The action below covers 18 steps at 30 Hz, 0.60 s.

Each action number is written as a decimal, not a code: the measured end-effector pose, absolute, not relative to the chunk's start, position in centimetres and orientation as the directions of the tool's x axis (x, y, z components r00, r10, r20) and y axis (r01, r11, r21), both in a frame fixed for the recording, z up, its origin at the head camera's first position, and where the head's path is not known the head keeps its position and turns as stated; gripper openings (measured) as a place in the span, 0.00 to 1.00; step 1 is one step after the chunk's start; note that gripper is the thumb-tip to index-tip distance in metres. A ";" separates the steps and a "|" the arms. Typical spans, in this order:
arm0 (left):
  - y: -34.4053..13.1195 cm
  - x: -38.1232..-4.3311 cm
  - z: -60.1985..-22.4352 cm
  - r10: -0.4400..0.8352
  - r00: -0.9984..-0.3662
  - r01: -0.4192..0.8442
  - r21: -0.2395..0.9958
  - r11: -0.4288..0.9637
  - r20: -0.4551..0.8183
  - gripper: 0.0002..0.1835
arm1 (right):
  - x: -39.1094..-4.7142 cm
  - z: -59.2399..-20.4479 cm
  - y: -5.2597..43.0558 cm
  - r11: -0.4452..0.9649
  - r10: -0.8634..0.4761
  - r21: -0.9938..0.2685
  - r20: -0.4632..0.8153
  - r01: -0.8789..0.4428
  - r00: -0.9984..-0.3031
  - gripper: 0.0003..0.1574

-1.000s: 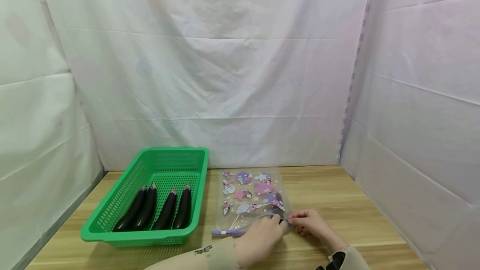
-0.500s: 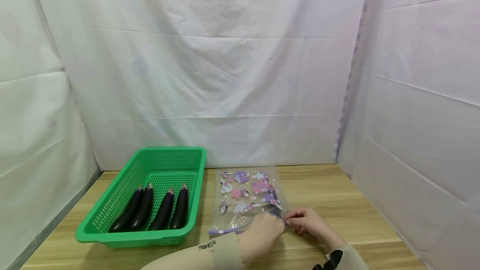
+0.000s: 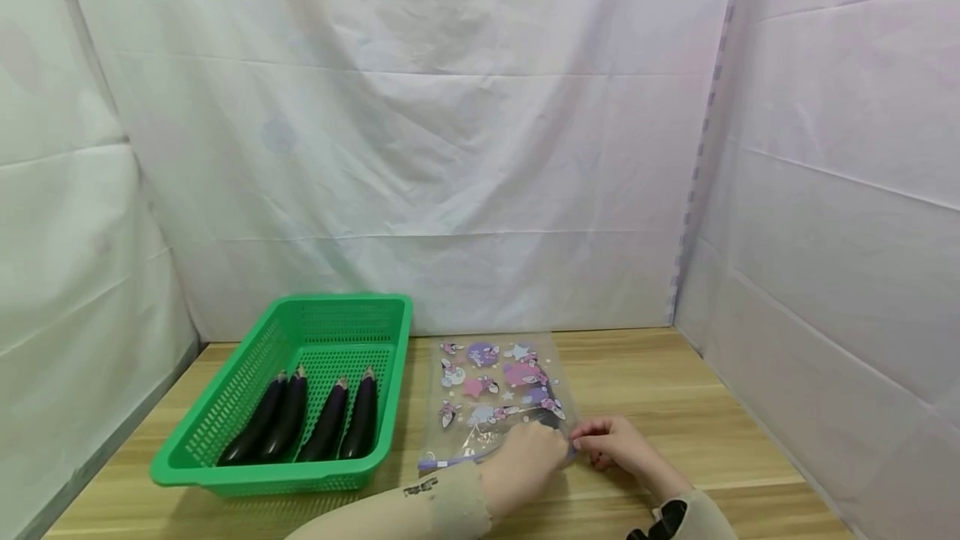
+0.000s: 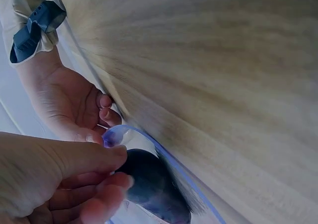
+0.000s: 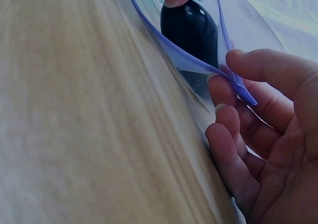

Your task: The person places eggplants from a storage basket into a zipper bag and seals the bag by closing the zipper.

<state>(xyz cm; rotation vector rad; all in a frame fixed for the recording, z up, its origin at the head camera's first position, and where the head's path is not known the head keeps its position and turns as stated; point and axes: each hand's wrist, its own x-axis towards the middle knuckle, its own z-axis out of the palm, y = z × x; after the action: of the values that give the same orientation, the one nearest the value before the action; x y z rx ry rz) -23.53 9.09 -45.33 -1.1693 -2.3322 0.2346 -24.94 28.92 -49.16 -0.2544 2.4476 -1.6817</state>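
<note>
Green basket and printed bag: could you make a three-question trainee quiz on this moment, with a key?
1. How many eggplants lie in the green basket?
2. True or false: the right hand pinches the purple rim of the printed bag.
3. Which hand touches the bagged eggplant? A: left. B: right. C: neither.

Key: 1. Four. 2. True. 3. A, the left hand.

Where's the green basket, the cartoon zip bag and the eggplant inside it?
Green basket (image 3: 270, 477): head view, front rim.
Cartoon zip bag (image 3: 491, 397): head view, printed middle.
Eggplant (image 5: 190, 33) inside the bag: right wrist view, rounded end.
</note>
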 end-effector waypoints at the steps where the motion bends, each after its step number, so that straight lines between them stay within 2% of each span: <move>1: 9.1 -23.6 -45.3 0.786 -0.502 0.695 -0.374 0.615 0.361 0.05 | -25.0 -49.1 28.9 0.354 -0.228 -0.934 -0.037 -0.048 -0.973 0.17; 6: 9.1 -23.7 -45.1 0.784 -0.524 0.675 -0.400 0.620 0.332 0.06 | -25.3 -49.1 28.9 0.361 -0.226 -0.931 -0.030 -0.055 -0.974 0.18; 10: 8.9 -23.5 -45.2 0.785 -0.517 0.677 -0.397 0.619 0.342 0.05 | -25.3 -49.0 28.8 0.366 -0.229 -0.928 -0.024 -0.063 -0.973 0.17; 13: 8.5 -22.8 -45.3 0.797 -0.486 0.696 -0.393 0.601 0.358 0.04 | -25.1 -49.0 28.8 0.355 -0.238 -0.932 -0.019 -0.069 -0.971 0.16; 18: 7.4 -20.6 -44.3 0.831 -0.368 0.713 -0.448 0.540 0.416 0.04 | -24.9 -49.4 29.1 0.323 -0.258 -0.943 -0.010 -0.076 -0.966 0.15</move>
<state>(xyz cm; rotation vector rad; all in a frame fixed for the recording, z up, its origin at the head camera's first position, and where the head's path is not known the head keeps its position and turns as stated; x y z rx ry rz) -20.63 7.42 -44.26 -1.2420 -2.1716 0.2544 -24.89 29.07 -49.35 -0.3091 2.4219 -1.7131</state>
